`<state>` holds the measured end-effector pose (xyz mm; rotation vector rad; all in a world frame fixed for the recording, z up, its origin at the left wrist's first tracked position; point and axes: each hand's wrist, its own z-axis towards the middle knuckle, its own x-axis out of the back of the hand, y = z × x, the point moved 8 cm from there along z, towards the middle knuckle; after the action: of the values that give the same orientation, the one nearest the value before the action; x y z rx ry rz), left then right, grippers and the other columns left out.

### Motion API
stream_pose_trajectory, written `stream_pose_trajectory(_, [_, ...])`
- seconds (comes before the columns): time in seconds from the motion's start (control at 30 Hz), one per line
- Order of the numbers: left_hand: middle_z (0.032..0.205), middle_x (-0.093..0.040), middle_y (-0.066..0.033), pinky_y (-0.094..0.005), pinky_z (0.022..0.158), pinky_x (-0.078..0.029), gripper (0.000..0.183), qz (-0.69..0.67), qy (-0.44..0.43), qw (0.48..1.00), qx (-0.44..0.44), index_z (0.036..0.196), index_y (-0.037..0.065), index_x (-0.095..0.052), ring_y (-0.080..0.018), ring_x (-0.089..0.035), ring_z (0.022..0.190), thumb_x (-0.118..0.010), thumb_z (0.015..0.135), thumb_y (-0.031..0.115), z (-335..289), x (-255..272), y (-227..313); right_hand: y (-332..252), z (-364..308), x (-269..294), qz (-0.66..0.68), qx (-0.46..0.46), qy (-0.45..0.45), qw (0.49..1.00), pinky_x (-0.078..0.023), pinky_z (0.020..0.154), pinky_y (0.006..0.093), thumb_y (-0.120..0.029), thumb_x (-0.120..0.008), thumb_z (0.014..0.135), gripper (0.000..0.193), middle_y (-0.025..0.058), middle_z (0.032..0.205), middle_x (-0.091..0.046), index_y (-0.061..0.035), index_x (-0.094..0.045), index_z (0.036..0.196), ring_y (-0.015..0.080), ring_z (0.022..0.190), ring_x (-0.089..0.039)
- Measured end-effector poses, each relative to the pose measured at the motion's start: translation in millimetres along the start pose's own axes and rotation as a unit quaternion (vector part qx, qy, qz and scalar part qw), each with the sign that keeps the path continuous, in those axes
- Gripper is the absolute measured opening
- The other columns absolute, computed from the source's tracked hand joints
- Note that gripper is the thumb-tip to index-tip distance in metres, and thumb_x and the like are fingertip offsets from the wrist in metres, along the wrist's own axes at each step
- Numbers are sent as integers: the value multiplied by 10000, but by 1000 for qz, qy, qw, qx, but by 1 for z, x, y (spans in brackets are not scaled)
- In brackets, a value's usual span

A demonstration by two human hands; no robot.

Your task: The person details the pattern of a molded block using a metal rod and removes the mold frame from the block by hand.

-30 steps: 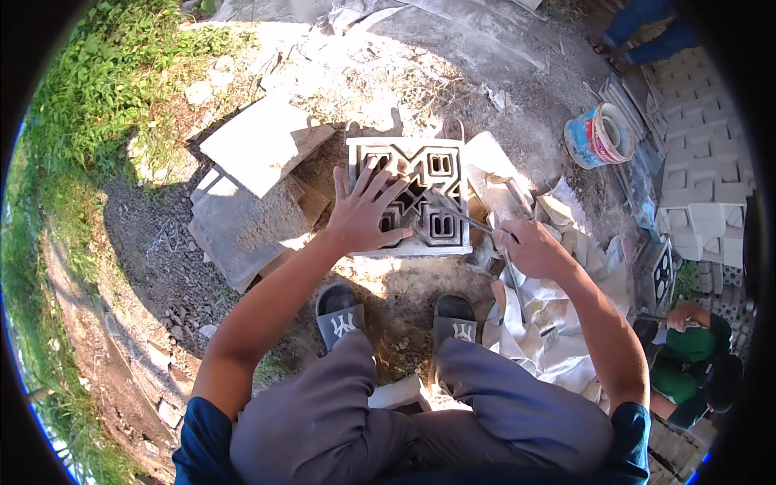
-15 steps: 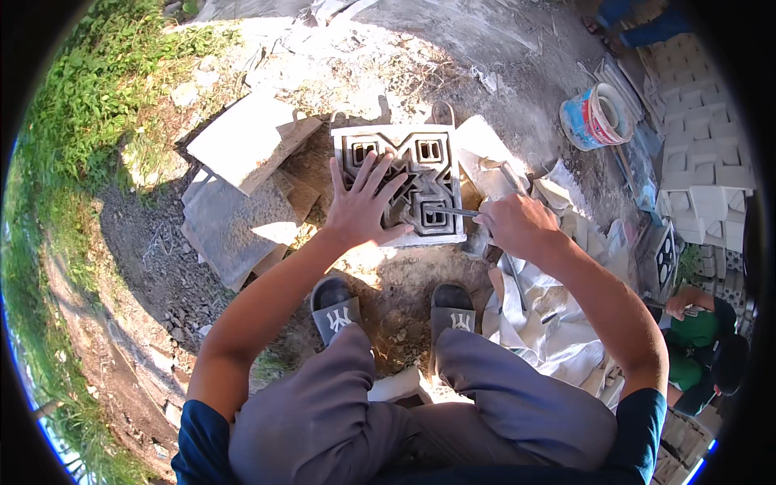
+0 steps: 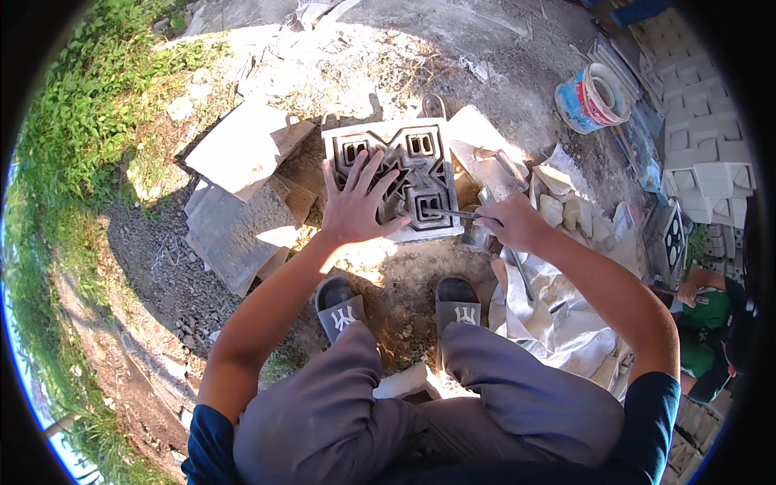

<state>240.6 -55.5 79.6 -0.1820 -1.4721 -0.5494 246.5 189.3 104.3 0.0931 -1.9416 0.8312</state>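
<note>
Currently, the block (image 3: 420, 171) sits on the ground (image 3: 404, 279) just beyond the sandals (image 3: 340, 314), between the boards (image 3: 242, 230) on the left and the crumpled sheet (image 3: 558, 327) on the right. The left hand (image 3: 354, 208) lies on its left part, fingers (image 3: 369, 171) spread and grasping nothing. The right hand (image 3: 516, 223) has its fingers clenched around a thin tool (image 3: 454, 213), whose tip is at the near right recess; its depth there cannot be told.

Principal hazard: a slip of the tool leftward could strike the bare left thumb, which lies near the tip. Excess sideways force could chip a thin ridge. Uneven ground, with only one palm as restraint, could let the block rock or skid under prying.
</note>
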Motion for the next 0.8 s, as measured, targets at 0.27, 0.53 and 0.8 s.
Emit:
stream_pose_trajectory(0.27, [1609,-266,-87,-772,1094,17,814,9,9,1000,29,1363,193,-559,-297,-198,1505,-671,739,703,-3,1,-6,-38,20,24,-169,-38,-86,981,-545,703,467,-214,-604,927,167,158,818,-696,-97,-719,958,359,786,-690])
stream_pose_trajectory(0.53, [1608,-262,-86,-743,1119,76,838,-44,-24,996,74,1361,146,-568,-271,-152,1518,-665,742,702,2,13,2,-109,46,35,-332,60,-188,923,-568,704,421,-93,-644,780,54,122,803,-671,-70,-693,778,308,776,-702])
stream_pose_trajectory(0.8, [1560,-370,-85,-737,1136,-15,807,-58,63,996,32,1379,145,-554,-294,-233,1494,-687,771,658,-4,17,0,-116,28,96,-238,71,-59,967,-543,681,396,-77,-658,788,87,146,782,-681,-26,-708,839,290,763,-701])
